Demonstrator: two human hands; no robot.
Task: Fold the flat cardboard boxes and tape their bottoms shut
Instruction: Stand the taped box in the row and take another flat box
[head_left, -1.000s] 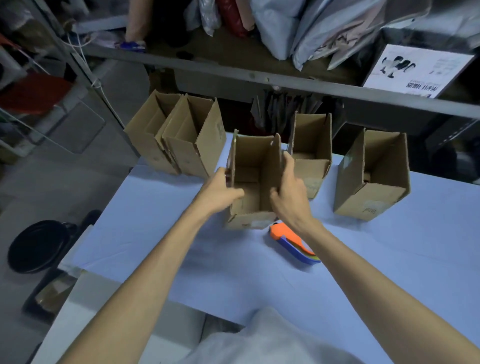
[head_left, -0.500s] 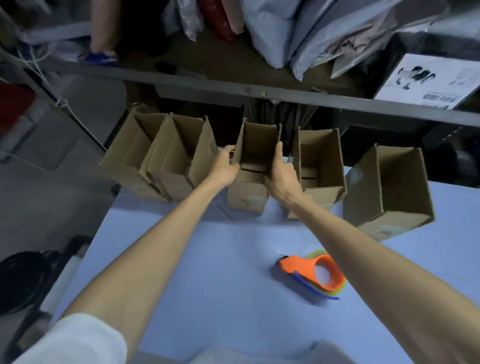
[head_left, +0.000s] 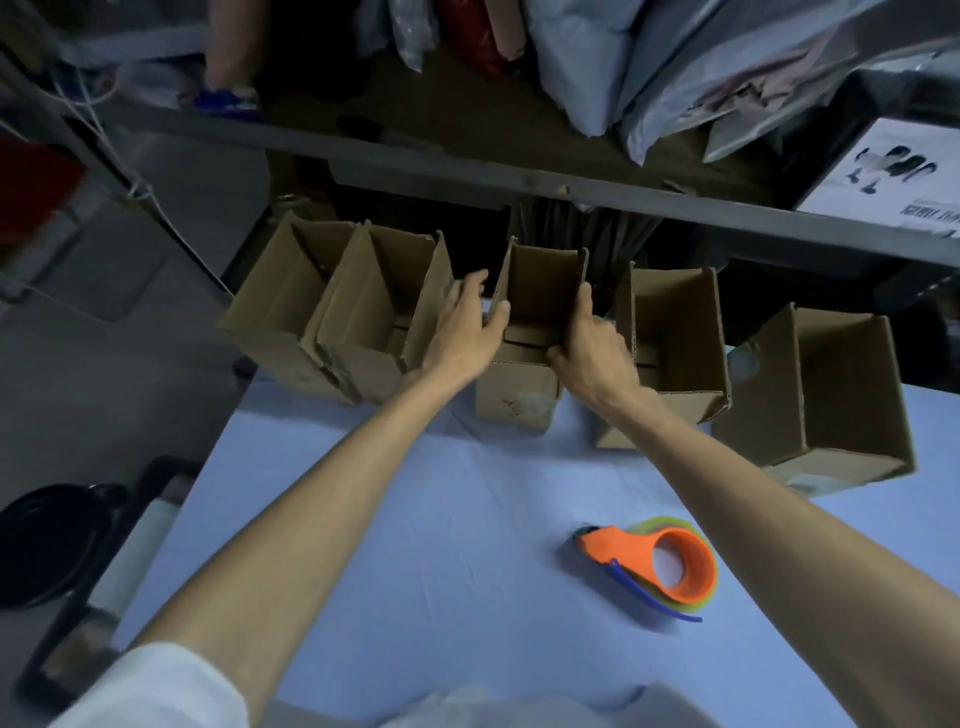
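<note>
Observed the held box (head_left: 519, 405) carried in the last second from beside the tape dispenser (head_left: 654, 566) out to the far row. Now standing upright, mouth up, in the gap between neighbours. Found the right hand (head_left: 592, 345) pinching the right wall at the rim, thumb and fingers curled over it. Found the left hand (head_left: 462, 332) loosened since then, fingers straight and spread, only the thumb touching the left wall. Judged as parking a finished box; bottom tape not visible from above. No flat stock seen.

Noted a left pair of boxes (head_left: 332, 322) just beside the grip and a right pair of boxes (head_left: 675, 332) on its other side. Noted pale blue table cloth (head_left: 389, 545) nearer the body than the grip, grey shelf rail (head_left: 467, 171) beyond it, and bagged goods (head_left: 597, 67) above.
</note>
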